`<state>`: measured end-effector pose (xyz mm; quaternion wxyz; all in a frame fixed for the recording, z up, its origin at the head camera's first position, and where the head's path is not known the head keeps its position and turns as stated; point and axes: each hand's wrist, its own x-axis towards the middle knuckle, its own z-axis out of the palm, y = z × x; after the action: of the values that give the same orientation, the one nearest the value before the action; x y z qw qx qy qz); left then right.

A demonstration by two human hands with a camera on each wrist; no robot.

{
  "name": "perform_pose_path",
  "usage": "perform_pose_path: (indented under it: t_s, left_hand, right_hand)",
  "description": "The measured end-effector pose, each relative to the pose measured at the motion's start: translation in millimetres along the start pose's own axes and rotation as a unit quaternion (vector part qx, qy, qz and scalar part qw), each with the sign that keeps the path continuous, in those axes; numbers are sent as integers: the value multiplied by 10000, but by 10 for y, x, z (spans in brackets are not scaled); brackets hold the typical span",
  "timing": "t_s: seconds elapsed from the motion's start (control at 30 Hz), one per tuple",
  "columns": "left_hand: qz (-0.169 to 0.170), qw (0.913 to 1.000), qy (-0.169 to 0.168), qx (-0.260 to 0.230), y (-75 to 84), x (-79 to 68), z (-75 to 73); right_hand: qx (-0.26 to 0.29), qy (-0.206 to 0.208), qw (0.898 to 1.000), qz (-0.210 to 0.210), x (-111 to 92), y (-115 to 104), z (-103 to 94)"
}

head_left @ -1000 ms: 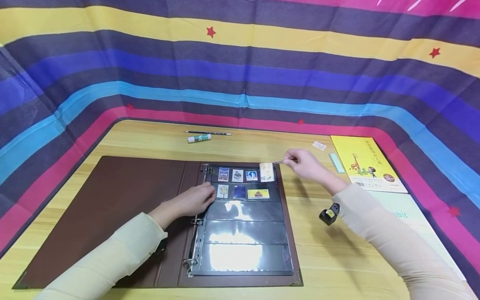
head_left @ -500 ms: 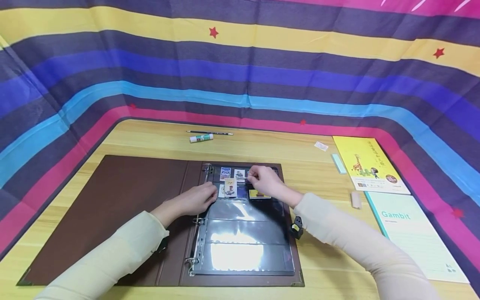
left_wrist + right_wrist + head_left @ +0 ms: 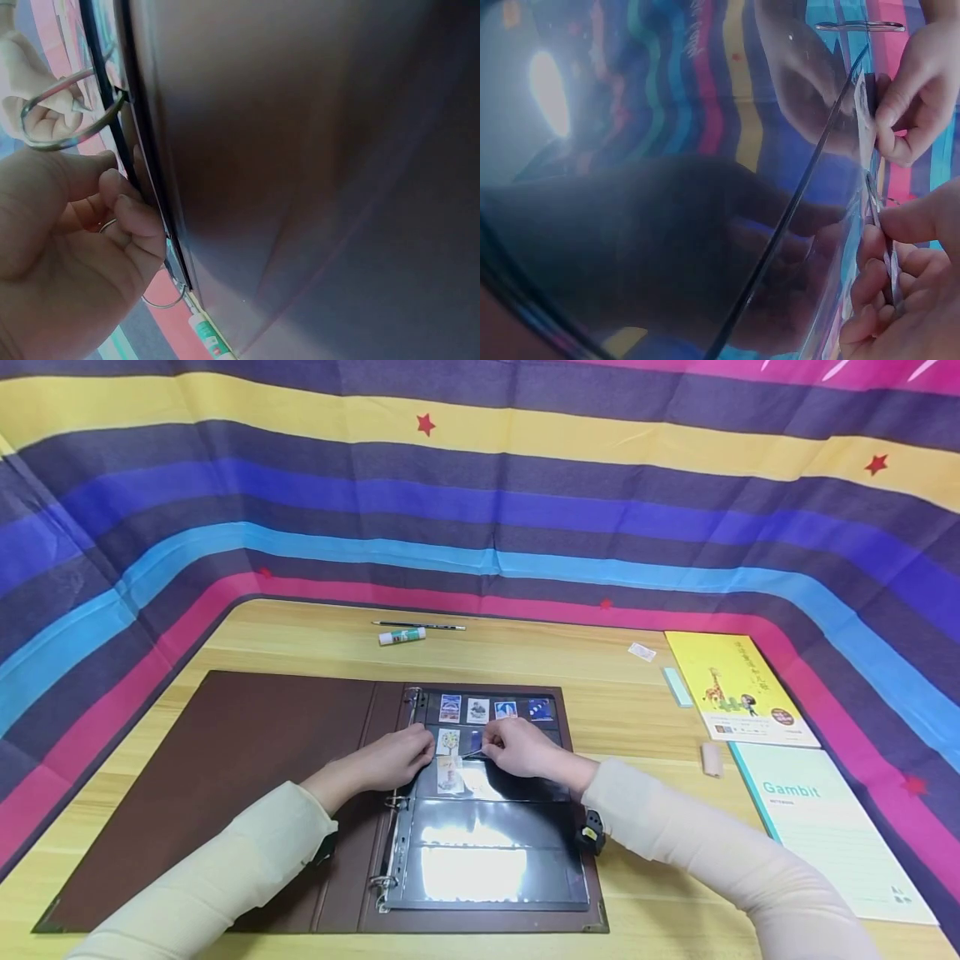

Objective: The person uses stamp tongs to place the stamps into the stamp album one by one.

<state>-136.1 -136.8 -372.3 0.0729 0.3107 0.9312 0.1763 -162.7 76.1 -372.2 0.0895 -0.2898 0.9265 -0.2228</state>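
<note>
A stamp album (image 3: 225, 760) lies spread out, with a black page (image 3: 495, 822) of clear pockets on its rings. My right hand (image 3: 517, 747) pinches metal tweezers (image 3: 892, 274), whose tips grip a pale stamp (image 3: 450, 775). That stamp overlaps the left end of the third pocket row. At the page's ring-side edge, my left hand (image 3: 397, 760) has its fingers curled, thumb and index pinching the edge (image 3: 124, 154) in the left wrist view. Several stamps fill the top row, such as a dark blue one (image 3: 540, 709). A tree stamp (image 3: 448, 742) sits below them; my right hand partly hides that row.
Behind the album lie a glue stick (image 3: 402, 636) and a pencil (image 3: 420, 626). On the right are a white slip (image 3: 642, 652), a pale green strip (image 3: 677, 687), a yellow book (image 3: 738, 685), an eraser (image 3: 712, 760) and a Gambit notebook (image 3: 832, 835). Striped cloth (image 3: 480, 510) surrounds the table.
My right hand has come from beyond the album's right side, carrying the stamp left across the page, then down to the third row. My left hand has stayed at the page edge.
</note>
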Motion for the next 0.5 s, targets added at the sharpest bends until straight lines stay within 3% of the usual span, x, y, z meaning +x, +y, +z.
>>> perform_pose_path:
  t_s: [0.5]
  left_hand:
    - [15, 10000, 12, -23, -15, 0, 10]
  right_hand:
    - [-52, -317, 9991, -287, -25, 18, -50]
